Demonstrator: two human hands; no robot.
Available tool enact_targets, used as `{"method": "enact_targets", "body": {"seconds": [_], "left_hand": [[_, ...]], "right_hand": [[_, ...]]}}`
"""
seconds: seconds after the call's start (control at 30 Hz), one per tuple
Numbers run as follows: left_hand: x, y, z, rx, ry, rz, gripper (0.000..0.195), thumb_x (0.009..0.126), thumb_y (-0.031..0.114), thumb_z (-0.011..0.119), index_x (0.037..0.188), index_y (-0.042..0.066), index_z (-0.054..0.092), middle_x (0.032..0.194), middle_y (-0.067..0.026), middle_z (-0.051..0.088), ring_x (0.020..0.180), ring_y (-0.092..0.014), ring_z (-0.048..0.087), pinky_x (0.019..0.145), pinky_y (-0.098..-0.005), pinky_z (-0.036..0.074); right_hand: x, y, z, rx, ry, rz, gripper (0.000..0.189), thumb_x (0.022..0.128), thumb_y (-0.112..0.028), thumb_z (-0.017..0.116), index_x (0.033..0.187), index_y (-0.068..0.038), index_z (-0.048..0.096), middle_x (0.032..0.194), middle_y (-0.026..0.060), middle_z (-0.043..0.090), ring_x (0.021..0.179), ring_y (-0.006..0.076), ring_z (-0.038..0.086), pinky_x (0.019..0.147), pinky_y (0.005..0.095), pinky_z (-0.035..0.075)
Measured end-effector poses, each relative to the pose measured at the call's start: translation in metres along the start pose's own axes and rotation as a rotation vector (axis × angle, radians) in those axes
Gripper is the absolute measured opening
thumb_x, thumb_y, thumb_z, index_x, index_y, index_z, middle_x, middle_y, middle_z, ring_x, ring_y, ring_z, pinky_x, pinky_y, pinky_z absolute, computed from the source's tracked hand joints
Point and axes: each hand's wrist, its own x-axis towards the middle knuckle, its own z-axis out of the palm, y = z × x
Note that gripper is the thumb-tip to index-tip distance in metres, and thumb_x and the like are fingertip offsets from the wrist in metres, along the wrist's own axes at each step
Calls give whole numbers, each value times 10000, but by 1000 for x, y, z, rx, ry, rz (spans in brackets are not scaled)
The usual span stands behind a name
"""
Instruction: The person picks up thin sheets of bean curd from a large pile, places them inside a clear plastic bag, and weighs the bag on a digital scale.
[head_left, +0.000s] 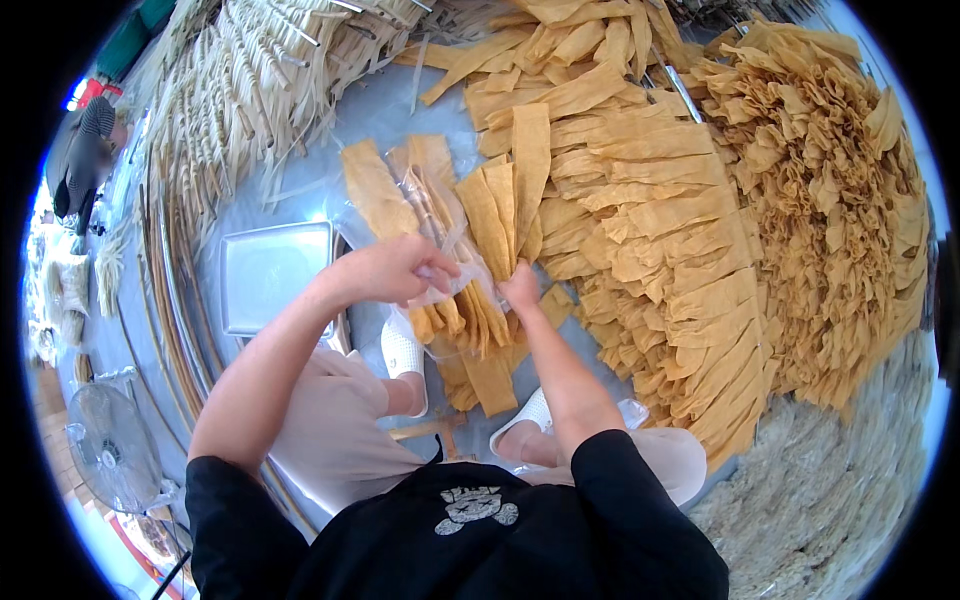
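Observation:
My left hand (417, 271) pinches the edge of a clear plastic bag (452, 217) with its fingers curled together. Inside the bag are several folded, crinkled yellow-brown strips (480, 319); their material cannot be told for sure. To the right, my right hand (520, 287) grips the lower end of a fanned bunch of the same yellow-brown strips (491, 202). This bunch stands up from the fist, close against the bag's right side. Loose strips (484, 379) lie beneath the bag, between my feet.
Large heaps of yellow-brown strips (660, 225) spread along the right. A pale metal tray (277, 277) sits left, beside long poles (169, 300). Pale strips on sticks (232, 97) fill the upper left. A standing fan (112, 450) and another person (86, 157) are at the left edge.

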Motion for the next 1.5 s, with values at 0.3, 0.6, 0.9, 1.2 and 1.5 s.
{"method": "enact_targets", "body": {"seconds": [0.3, 0.6, 0.9, 1.2, 1.5], "left_hand": [[1, -10, -10, -81, 262, -55, 277, 782, 61, 513, 1050, 31, 575, 785, -73, 643, 557, -128, 597, 480, -251, 472], [8, -30, -23, -615, 585, -83, 128, 779, 172, 629, 766, 46, 622, 618, 19, 539, 503, -70, 496, 491, -203, 389], [-3, -33, -27, -450, 541, 111, 154, 761, 191, 645, 856, 73, 670, 603, 67, 496, 509, -41, 374, 489, -195, 291], [-8, -20, -8, -444, 253, 108, 175, 787, 147, 601, 935, 87, 673, 552, 57, 468, 489, -32, 380, 429, -197, 276], [15, -24, -14, -1316, 840, 65, 141, 761, 115, 638, 876, 35, 656, 564, 9, 507, 438, -50, 398, 382, -212, 267]], "right_hand": [[-59, -8, -95, 549, 33, -222, 459, 617, -91, 716, 1010, 46, 522, 916, 142, 624, 839, 221, 603, 745, 317, 462], [-184, -32, -178, 537, -463, -237, 598, 618, -95, 746, 1131, 36, 469, 1083, 106, 562, 1002, 174, 524, 867, 300, 410], [-205, -24, -116, 873, -761, 45, 659, 606, -59, 708, 1201, 10, 431, 1099, 86, 557, 1009, 179, 526, 878, 285, 403], [-178, -7, -92, 1281, -679, 188, 579, 660, -47, 661, 1191, 9, 438, 1073, 96, 569, 972, 214, 560, 828, 331, 462], [-203, -50, -57, 746, -467, -202, 475, 692, -72, 662, 1113, 24, 466, 1019, 87, 574, 923, 180, 553, 809, 296, 443]]}}
